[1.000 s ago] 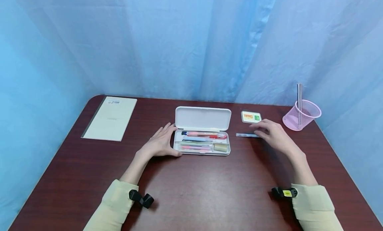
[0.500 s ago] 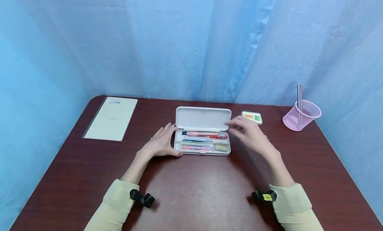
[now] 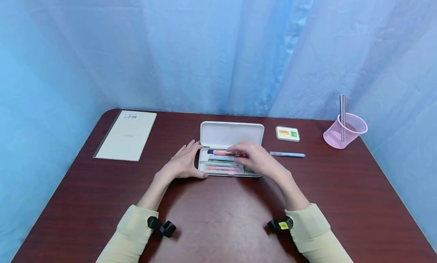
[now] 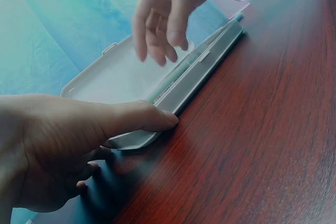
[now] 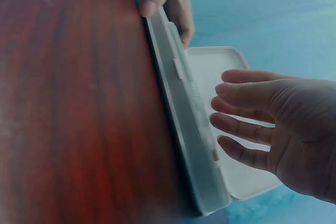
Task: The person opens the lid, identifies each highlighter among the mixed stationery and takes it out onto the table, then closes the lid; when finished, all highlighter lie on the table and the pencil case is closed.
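Note:
A white pencil case lies with its lid raised, holding several pens. My left hand grips the case's left end, its thumb on the front corner in the left wrist view and its fingers around the back. Over the right half of the case hovers my right hand, fingers apart and loosely bent. In the right wrist view nothing shows between its fingers. It hides part of the pens and the small right compartment in the head view.
Right of the case lies a light blue pen, with a small clear-cased item behind it. A pink mesh cup with striped sticks stands at the far right. A notebook lies at the far left.
My right hand has left the blue pen on the table and moved left until it is over the pencil case. My left hand has stayed at the case's left end.

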Available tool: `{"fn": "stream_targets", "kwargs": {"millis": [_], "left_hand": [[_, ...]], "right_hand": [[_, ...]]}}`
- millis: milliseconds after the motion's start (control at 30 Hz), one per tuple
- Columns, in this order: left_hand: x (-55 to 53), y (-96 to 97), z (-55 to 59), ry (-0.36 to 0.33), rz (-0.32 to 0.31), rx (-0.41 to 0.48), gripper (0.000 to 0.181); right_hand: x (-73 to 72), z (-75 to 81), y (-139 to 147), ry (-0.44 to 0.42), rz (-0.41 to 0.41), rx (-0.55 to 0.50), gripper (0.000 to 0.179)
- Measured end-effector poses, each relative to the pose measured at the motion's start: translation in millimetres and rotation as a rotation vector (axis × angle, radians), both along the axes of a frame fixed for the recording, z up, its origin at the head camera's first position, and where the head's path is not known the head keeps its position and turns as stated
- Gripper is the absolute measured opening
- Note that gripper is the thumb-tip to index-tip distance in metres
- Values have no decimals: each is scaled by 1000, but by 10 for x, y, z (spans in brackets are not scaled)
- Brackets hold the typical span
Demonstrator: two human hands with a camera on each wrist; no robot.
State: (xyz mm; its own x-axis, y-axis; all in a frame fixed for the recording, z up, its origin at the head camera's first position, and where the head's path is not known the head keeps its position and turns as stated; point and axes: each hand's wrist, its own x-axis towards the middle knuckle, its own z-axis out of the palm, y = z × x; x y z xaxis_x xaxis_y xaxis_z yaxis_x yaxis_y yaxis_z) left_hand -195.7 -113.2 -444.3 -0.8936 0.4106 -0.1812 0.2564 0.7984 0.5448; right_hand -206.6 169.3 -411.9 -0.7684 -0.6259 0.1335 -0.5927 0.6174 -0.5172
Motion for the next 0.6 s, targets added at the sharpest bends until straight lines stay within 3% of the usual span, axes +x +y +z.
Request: {"fn": "stream_targets", "kwargs": {"millis": [167,600], "left_hand": [[9,-12,-2,-5,5,7,101],[-9,-1,-26,15,-7,-6,102]], "right_hand": [[24,-52,-28,-41,-14,55,35],[40,-100,-26,0,-45,137,31]]}}
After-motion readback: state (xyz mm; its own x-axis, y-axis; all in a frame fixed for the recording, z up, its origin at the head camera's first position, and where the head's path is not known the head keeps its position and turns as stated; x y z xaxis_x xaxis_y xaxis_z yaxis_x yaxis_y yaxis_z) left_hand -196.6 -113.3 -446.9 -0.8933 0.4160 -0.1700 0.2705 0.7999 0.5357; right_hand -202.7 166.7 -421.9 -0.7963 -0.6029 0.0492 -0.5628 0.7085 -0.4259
